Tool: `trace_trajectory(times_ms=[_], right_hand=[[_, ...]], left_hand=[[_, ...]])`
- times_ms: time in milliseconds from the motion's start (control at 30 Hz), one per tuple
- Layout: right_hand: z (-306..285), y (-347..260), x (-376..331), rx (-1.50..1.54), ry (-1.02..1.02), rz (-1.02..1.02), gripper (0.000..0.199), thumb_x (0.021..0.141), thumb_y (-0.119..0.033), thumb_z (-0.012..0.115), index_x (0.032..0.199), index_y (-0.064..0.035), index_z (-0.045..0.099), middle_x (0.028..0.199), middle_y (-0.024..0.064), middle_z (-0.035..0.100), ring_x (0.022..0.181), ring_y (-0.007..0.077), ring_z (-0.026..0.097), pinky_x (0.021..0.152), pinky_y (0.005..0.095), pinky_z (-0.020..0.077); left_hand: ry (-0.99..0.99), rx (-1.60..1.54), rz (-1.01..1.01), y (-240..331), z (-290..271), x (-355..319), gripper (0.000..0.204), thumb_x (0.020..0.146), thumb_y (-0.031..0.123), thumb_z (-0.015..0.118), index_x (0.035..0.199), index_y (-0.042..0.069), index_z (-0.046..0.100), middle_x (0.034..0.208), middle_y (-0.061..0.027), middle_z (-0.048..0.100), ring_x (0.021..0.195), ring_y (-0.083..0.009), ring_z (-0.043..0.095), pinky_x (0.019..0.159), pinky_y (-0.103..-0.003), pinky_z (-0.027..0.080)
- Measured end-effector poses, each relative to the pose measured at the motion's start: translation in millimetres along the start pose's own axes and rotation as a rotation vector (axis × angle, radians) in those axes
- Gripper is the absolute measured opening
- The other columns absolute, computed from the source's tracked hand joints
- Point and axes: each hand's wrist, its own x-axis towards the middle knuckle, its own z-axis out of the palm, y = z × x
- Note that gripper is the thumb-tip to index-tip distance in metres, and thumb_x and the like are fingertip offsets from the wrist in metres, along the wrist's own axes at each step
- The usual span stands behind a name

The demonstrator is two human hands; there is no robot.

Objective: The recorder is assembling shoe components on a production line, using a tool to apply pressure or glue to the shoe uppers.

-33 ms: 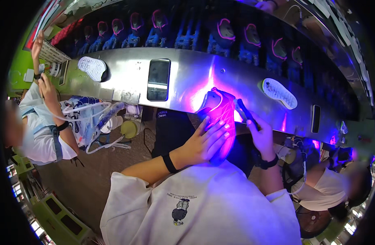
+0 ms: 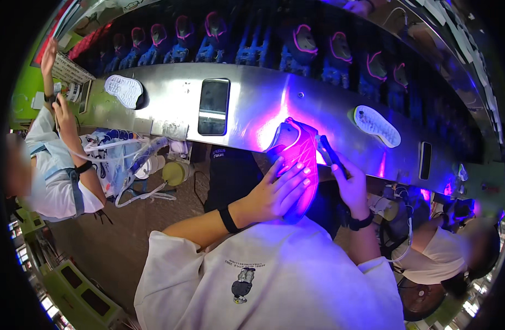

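A shoe (image 2: 304, 144), lit pink and violet, is held toe toward me at the near edge of the bench. My left hand (image 2: 274, 190) wraps it from the left, fingers lying across its side. In my right hand (image 2: 351, 184) is a slim dark-handled brush (image 2: 330, 154), gripped between thumb and fingers. The brush's head is close by the right side of the shoe, near the heel; whether it touches cannot be made out. On the steel bench (image 2: 175, 110) lie a white sole (image 2: 123, 91) to the left and another white sole (image 2: 376, 126) to the right.
A phone (image 2: 214, 107) lies on the bench left of the shoe, a dark slim device (image 2: 425, 160) far right. Behind, a dark rack (image 2: 252, 47) carries several shoes. Co-workers sit at left (image 2: 60, 181) and right (image 2: 434, 247). White tubing (image 2: 145, 195) and a yellowish pot (image 2: 174, 174) stand at lower left.
My right hand and the brush have shifted very slightly toward me. The shoe and my left hand are nearly unmoved.
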Motion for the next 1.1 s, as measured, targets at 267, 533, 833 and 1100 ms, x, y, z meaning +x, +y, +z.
trace_trajectory(times_ms=[267, 533, 833, 1100], right_hand=[[-10, -9, -60, 0.339, -0.115, 0.2, 0.045, 0.096, -0.013, 0.069, 0.137, 0.0022, 0.059, 0.097, 0.0025, 0.067, 0.084, 0.0086, 0.06, 0.079, 0.0257, 0.051], [-25, -7, -3, 0.214, -0.184, 0.188, 0.041, 0.098, -0.014, 0.066, 0.136, 0.0012, 0.06, 0.097, 0.001, 0.066, 0.079, 0.0086, 0.058, 0.076, 0.0257, 0.0495], [-41, -22, -47, 0.388, -0.28, 0.329, 0.044, 0.098, -0.013, 0.067, 0.138, 0.0004, 0.058, 0.101, 0.0025, 0.067, 0.084, 0.0093, 0.06, 0.079, 0.0261, 0.0497], [-54, -19, -76, 0.423, -0.166, 0.178, 0.04, 0.097, -0.01, 0.066, 0.135, 0.0012, 0.06, 0.093, 0.0004, 0.065, 0.081, 0.0089, 0.059, 0.077, 0.025, 0.0484]], left_hand=[[0.033, 0.007, 0.034, -4, 1, 1, 0.049, 0.086, 0.016, 0.06, 0.132, -0.001, 0.056, 0.143, -0.0207, 0.054, 0.14, -0.0376, 0.046, 0.115, -0.069, 0.03], [0.007, -0.034, 0.038, -6, -5, 6, 0.044, 0.086, 0.017, 0.06, 0.127, 0.001, 0.061, 0.142, -0.0201, 0.054, 0.138, -0.037, 0.049, 0.114, -0.068, 0.033], [-0.011, -0.005, 0.037, 2, -17, 25, 0.054, 0.086, 0.016, 0.058, 0.135, -0.005, 0.056, 0.142, -0.0228, 0.053, 0.138, -0.0378, 0.049, 0.115, -0.066, 0.031], [-0.094, 0.045, -0.084, 27, -19, 60, 0.068, 0.079, 0.018, 0.066, 0.139, -0.008, 0.048, 0.142, -0.0263, 0.051, 0.134, -0.0392, 0.05, 0.116, -0.067, 0.022]])
